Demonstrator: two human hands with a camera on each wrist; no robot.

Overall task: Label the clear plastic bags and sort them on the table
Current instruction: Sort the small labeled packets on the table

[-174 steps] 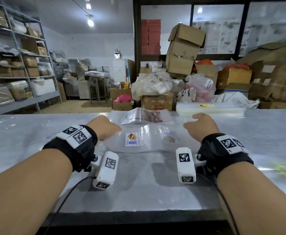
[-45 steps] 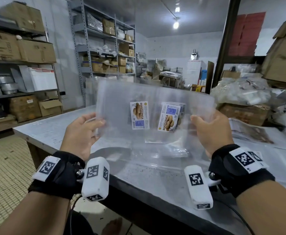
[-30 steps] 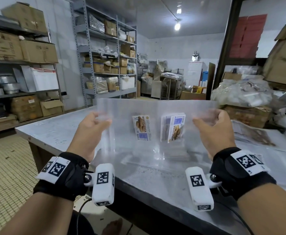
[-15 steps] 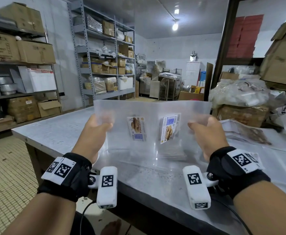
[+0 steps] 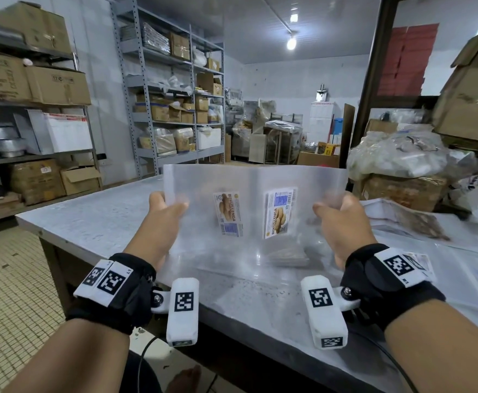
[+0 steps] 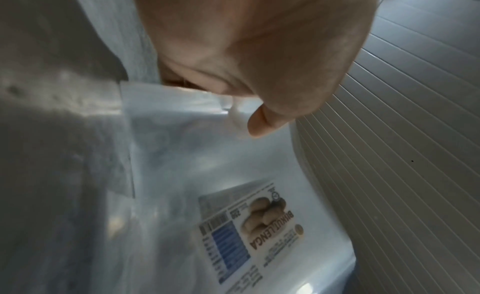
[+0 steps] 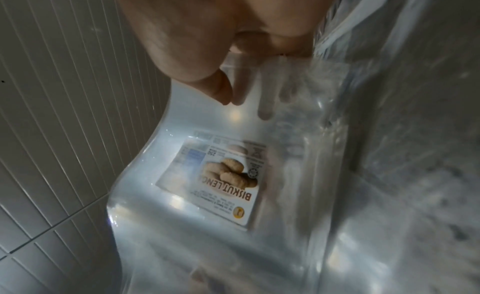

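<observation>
Both hands hold the clear bags [image 5: 256, 194] upright above the table [image 5: 104, 219], near its left corner. Left hand [image 5: 161, 214] pinches the left edge, thumb in front; right hand [image 5: 343, 222] pinches the right edge, fingers showing through the plastic in the right wrist view. Two biscuit labels [image 5: 228, 214] face the person, side by side, text running sideways.
</observation>
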